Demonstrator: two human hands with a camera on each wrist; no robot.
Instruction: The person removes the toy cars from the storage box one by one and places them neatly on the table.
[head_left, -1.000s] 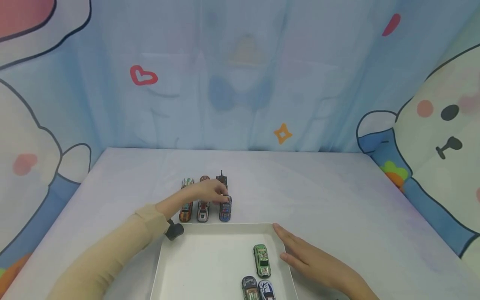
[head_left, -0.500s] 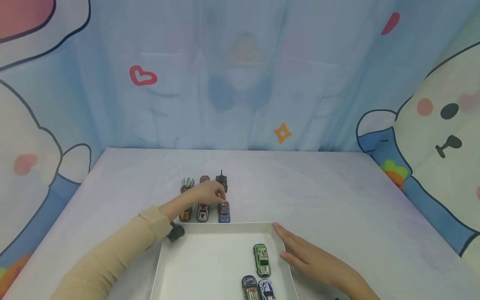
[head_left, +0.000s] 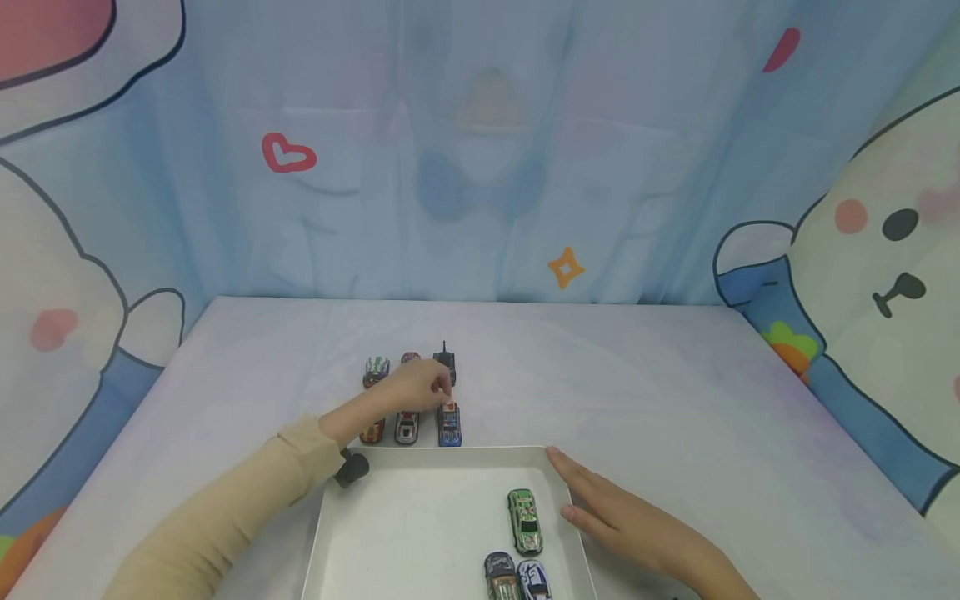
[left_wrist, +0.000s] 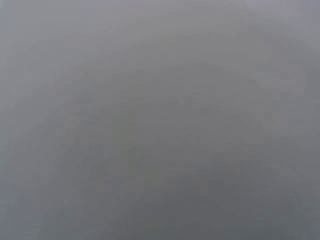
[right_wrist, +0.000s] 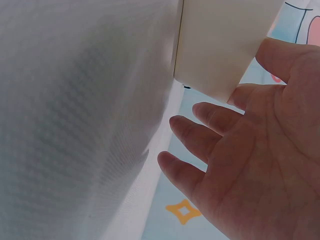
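Note:
In the head view my left hand point(head_left: 420, 385) reaches over the toy cars beyond the tray, its curled fingertips pinching the rear end of a blue toy car point(head_left: 450, 429). That car stands on the table close to the tray's far rim. Left of it are a white-and-red toy car point(head_left: 407, 428) and an orange toy car point(head_left: 372, 432), both partly covered by the hand and wrist. With straight fingers, my right hand point(head_left: 630, 525) touches the right far corner of the white tray point(head_left: 442, 457); the right wrist view shows its palm and spread fingers at the tray wall point(right_wrist: 220, 50).
Behind the hand stand a dark toy vehicle point(head_left: 445, 363) with an upright rod and a green-and-white striped car point(head_left: 376, 371). Inside the tray lie a green car point(head_left: 525, 522), a dark car point(head_left: 501, 575) and a white-and-blue car point(head_left: 534, 578). The left wrist view is only grey blur.
Over the last second the blue toy car has shifted slightly towards the tray, and the left fingertips now sit at its rear end. The right hand has stayed in place.

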